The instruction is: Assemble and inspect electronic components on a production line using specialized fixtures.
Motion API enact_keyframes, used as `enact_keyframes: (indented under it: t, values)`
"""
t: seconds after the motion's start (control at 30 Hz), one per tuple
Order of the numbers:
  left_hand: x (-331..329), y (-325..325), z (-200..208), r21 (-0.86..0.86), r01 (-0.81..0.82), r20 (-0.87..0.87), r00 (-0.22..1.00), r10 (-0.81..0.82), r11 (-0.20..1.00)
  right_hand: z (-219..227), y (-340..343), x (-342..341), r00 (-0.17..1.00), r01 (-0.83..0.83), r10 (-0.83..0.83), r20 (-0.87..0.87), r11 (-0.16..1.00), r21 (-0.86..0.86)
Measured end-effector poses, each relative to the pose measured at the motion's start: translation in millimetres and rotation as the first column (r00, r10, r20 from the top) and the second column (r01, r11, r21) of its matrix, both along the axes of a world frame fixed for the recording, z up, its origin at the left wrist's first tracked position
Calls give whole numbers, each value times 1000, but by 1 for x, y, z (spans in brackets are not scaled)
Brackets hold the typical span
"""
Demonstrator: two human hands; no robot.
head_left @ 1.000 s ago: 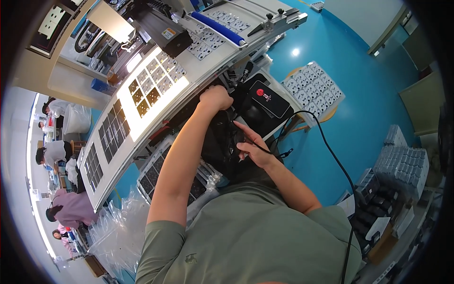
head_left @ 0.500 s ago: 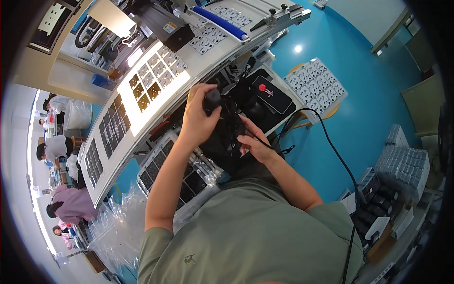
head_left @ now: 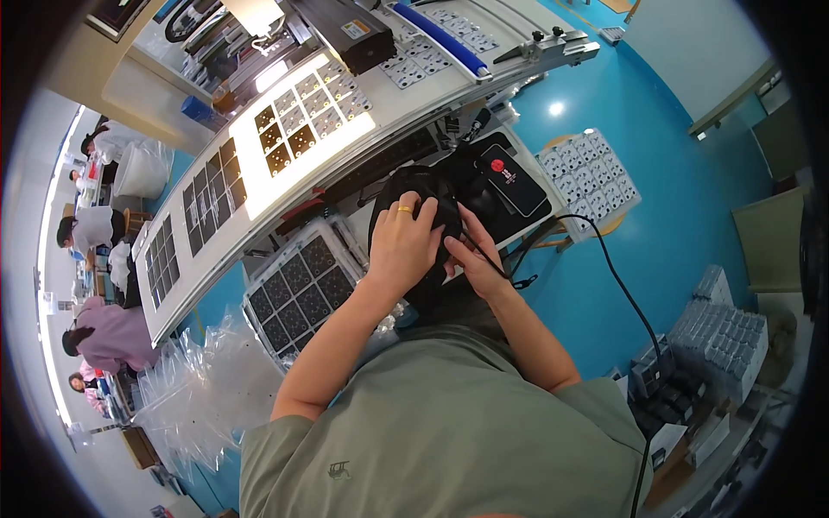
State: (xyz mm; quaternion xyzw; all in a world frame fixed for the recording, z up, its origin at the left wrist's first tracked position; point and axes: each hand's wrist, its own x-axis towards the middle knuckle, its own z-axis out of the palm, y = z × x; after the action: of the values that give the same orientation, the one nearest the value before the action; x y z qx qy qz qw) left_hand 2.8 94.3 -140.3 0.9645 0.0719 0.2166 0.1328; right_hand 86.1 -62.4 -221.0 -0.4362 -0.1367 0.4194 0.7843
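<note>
The left hand (head_left: 404, 246) clasps the black bag (head_left: 399, 190), what the right hand (head_left: 477, 263) grips I cannot tell, and the black cable (head_left: 624, 292) looping alongside could snag its fingers.

Head-worn fisheye, facing down — near, wide

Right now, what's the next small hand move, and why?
Probably gather in the dangling black cable plug with the right hand: it hangs loose beside that hand, where it might snag, while the left hand lies on the black bag and could steady it.
</note>
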Motion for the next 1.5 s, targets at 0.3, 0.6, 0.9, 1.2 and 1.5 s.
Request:
enact_keyframes:
  t: [0.3, 0.6, 0.9, 1.2, 1.5]
  values:
    - [6, 7, -10, 19, -41, -219, 975, 44, 999, -2, -4, 6, 973, 15, 5, 230, 996, -88]
    - [0, 13, 4, 90, 37, -217, 976, -17, 995, 2, -6, 20, 940, -59, 116, 320, 982, -181]
    - [-40, -30, -11, -244, -2, 91, 996, 25, 970, 15, -8, 32, 770, -80, 241, 591, 955, -286]
    - [-54, -39, -37, -50, -1, -96, 995, -4, 999, 42, -5, 67, 533, -129, 487, 692, 855, -503]
    - [-69, -41, -33, -170, -37, -4, 999, 37, 985, 35, 39, 115, 884, -176, 322, 338, 901, -397]
